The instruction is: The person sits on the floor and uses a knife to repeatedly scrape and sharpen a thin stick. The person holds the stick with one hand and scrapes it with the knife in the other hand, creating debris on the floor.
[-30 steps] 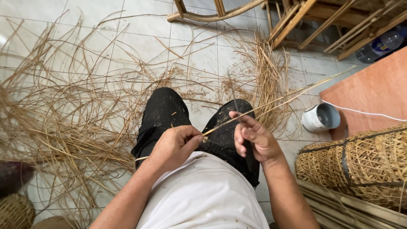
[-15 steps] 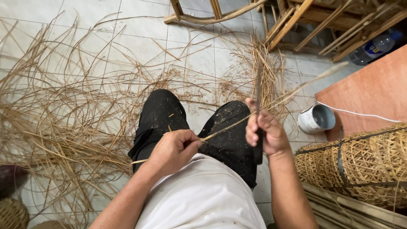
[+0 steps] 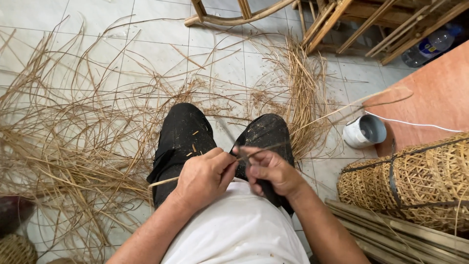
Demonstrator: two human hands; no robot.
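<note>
Left hand (image 3: 205, 177): grip closed on a thin cane strip (image 3: 163, 182), over the lap. Right hand (image 3: 273, 171): grip closed on a dark blade (image 3: 266, 186), touching the strip just right of the left hand. Strip runs far right past a white cup (image 3: 364, 131). Loose canes (image 3: 73, 142) on the floor left; woven basket (image 3: 415, 181) right.

Strip (image 3: 312, 122): the dry, matt cane you hold, pale tan.
Floor (image 3: 146, 39): smooth, glossy white tile.
Basket (image 3: 415, 186): rough woven cane under dark bands.
Trousers (image 3: 185, 137): matt black cloth.
Cup (image 3: 364, 132): smooth white plastic.
</note>
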